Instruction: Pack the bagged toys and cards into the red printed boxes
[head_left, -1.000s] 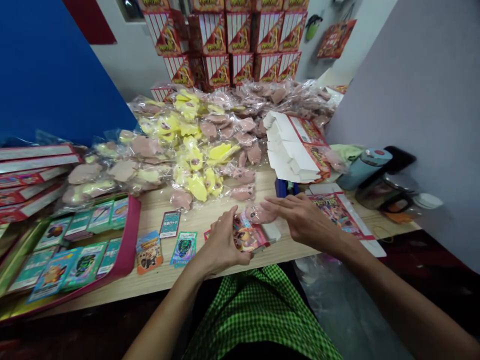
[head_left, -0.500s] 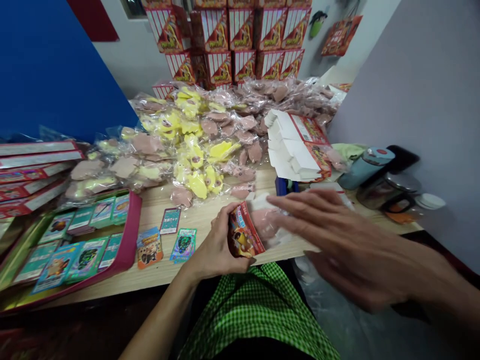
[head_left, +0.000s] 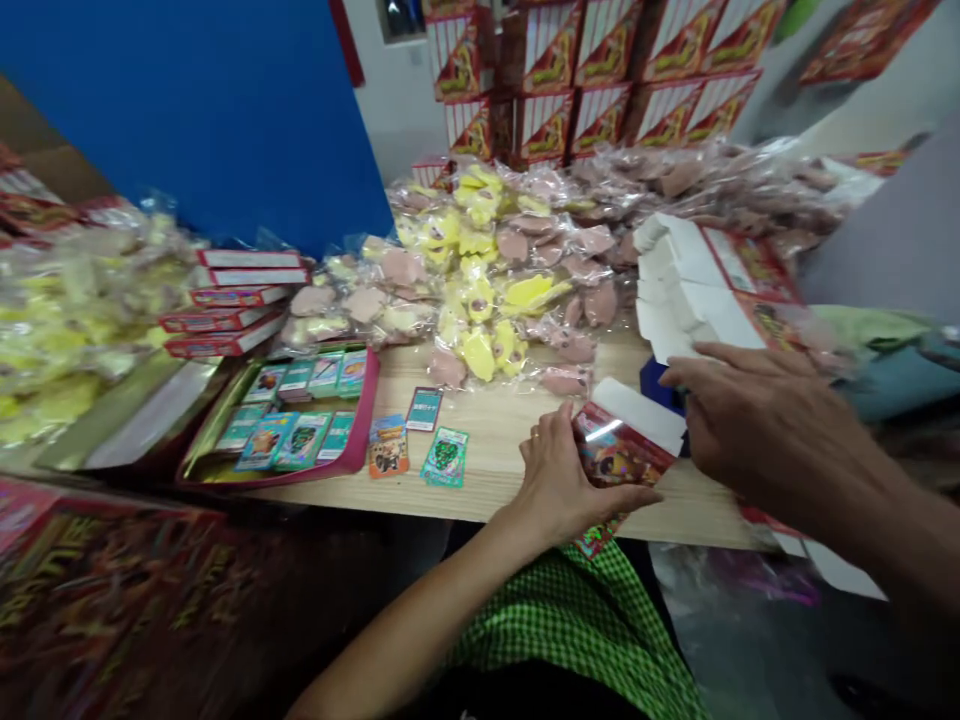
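The left hand (head_left: 566, 480) closes around a small red printed carton (head_left: 619, 450), apparently steadying it near the front edge of the wooden table (head_left: 487, 450). The open right hand (head_left: 772, 430) hovers at 2 o'clock, just beside the carton's white flap (head_left: 637, 412). Bagged pink and yellow toys (head_left: 480, 350) lie at 12 o'clock.

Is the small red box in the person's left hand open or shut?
Open: the white flap stands up from the end of the red box, not tucked in, as the left hand holds it.

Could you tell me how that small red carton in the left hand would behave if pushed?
The carton is probably light for its size, as the left hand cradles it loosely. Its white flap stands open, so that end will likely give under a push. With flat sides, it should tip rather than roll.
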